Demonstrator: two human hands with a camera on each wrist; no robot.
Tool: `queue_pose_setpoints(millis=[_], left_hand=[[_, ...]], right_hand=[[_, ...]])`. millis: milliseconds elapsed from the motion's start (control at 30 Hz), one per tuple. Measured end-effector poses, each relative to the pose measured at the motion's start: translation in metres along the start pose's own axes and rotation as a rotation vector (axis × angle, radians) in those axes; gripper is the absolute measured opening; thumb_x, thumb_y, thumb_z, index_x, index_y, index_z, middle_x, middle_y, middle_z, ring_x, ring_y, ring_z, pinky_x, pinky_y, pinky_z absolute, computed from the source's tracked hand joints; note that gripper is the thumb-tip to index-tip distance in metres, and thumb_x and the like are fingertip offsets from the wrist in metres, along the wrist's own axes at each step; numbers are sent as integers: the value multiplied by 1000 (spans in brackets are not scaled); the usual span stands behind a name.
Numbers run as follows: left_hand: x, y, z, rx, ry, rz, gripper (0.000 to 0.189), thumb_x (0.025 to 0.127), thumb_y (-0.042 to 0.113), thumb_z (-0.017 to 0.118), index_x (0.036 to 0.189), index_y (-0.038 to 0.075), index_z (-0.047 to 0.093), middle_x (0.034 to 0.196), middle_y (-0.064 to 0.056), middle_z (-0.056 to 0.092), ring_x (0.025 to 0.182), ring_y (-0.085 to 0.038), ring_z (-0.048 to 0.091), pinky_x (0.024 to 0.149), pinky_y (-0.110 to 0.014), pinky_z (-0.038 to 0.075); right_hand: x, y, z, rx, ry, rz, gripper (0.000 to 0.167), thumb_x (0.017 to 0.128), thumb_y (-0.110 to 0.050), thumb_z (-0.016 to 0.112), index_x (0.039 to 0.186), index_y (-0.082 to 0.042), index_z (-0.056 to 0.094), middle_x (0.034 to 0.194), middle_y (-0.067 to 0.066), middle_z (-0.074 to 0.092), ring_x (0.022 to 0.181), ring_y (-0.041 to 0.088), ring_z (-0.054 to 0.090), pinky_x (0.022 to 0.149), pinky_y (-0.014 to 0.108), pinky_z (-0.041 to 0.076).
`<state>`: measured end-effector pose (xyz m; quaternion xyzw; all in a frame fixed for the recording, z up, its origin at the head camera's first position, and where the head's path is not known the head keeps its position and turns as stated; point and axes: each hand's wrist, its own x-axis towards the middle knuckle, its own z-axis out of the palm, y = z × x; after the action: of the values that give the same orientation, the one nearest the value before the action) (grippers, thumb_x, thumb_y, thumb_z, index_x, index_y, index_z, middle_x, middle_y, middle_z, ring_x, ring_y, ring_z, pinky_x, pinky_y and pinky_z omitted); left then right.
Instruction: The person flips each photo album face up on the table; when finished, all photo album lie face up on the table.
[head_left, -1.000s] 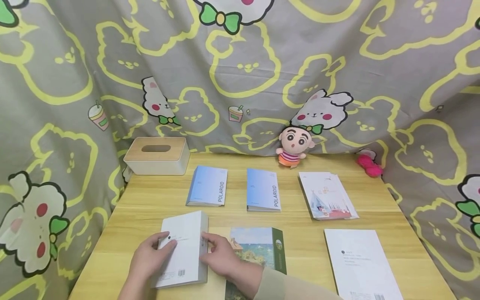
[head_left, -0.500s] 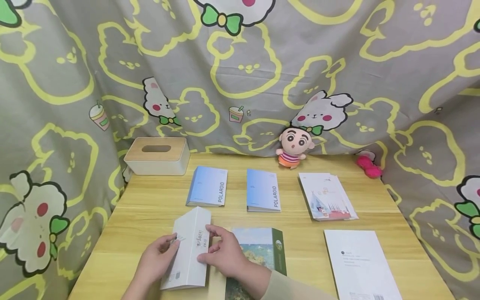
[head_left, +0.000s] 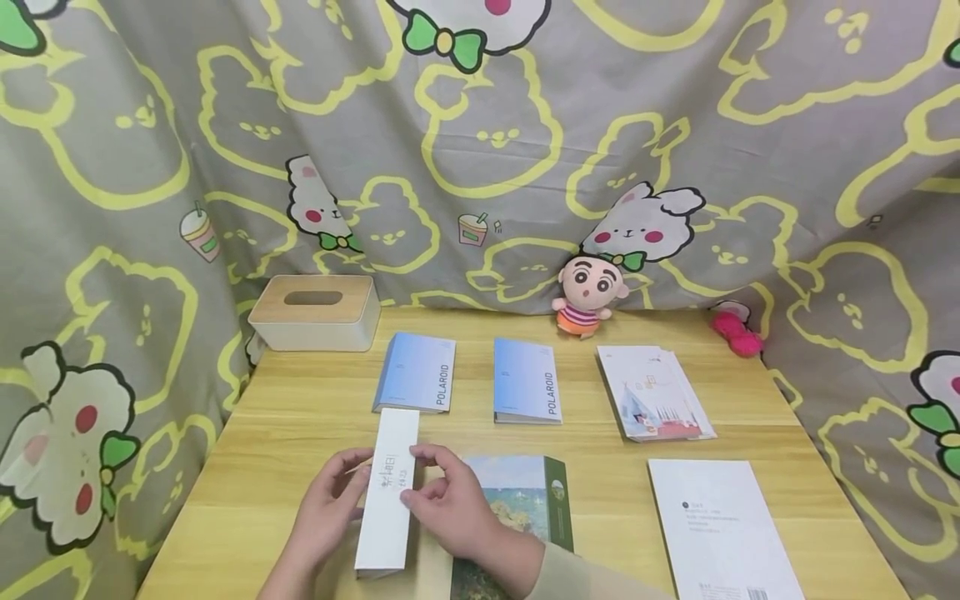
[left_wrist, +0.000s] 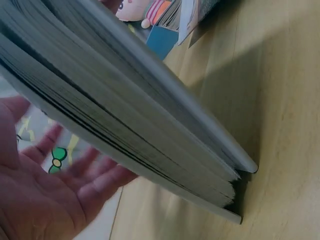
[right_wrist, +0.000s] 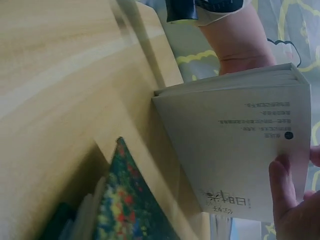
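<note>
A thick white book (head_left: pixel 388 492) stands on its edge between my two hands at the front left of the table, its lettered spine facing up. My left hand (head_left: pixel 330 508) holds it along the left cover. In the left wrist view the book's page edges (left_wrist: pixel 125 105) show, with that hand's fingers (left_wrist: pixel 107 175) along one cover. My right hand (head_left: pixel 457 508) grips the right side near the spine, thumb and index finger apart. The right wrist view shows the right thumb (right_wrist: pixel 281 185) on the printed cover. A painting-covered book (head_left: pixel 517 492) lies beside it, partly behind my right arm.
Two blue POLAROID albums (head_left: pixel 420 375) and a white illustrated book (head_left: pixel 652 396) lie farther back. Another white book (head_left: pixel 720 525) lies front right. A tissue box (head_left: pixel 315 312), a plush doll (head_left: pixel 588 292) and a pink item (head_left: pixel 738 333) stand along the curtain (head_left: pixel 495 158).
Both hands have turned the white book from its printed cover facing up to its spine facing up. It has shifted slightly right, and the left hand has moved right with it.
</note>
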<state>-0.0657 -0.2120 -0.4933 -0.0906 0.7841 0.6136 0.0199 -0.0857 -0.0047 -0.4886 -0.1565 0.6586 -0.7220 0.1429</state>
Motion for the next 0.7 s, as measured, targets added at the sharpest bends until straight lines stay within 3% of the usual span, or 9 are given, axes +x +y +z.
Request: queue_pose_setpoints(millis=[167,233,400,533,700], left_hand=[[-3,4,-3,-44,-52,166,46,102,2,66,146,1,53,156,-31,45,128,-60,56,81,-39,65],[-4,7,-5,-50,-68,203,49,100,-3,65,147,2,53,156,-32,45,126,-61,56,81,-38,64],[-5,12,-8,-65,-94,181,40,102,-5,58,141,1,61,162,-30,40,125,-61,57,73,-37,64],[-6,14,-8,-75,-99,139,32,102,-1,61,133,2,65,166,-28,35,123,-57,60,68,-39,64],[-4,13,-8,-106,-110,128,45,95,-6,70,137,2,60,151,-31,48,106,-30,71,64,-42,65]], right_hand=[[0,6,0,66,-42,-10,48,98,4,66,144,5,52,126,13,54,77,11,69,73,32,63],[1,8,1,82,-56,-15,49,97,5,66,145,4,52,125,13,55,79,14,70,75,35,64],[4,11,2,108,-77,0,51,96,5,69,144,8,51,121,14,58,83,17,72,81,41,65],[6,12,2,97,-74,22,50,96,5,70,144,9,54,117,14,62,83,16,72,78,32,64],[6,16,3,43,-75,67,49,96,2,72,143,5,59,113,11,66,84,18,73,70,20,58]])
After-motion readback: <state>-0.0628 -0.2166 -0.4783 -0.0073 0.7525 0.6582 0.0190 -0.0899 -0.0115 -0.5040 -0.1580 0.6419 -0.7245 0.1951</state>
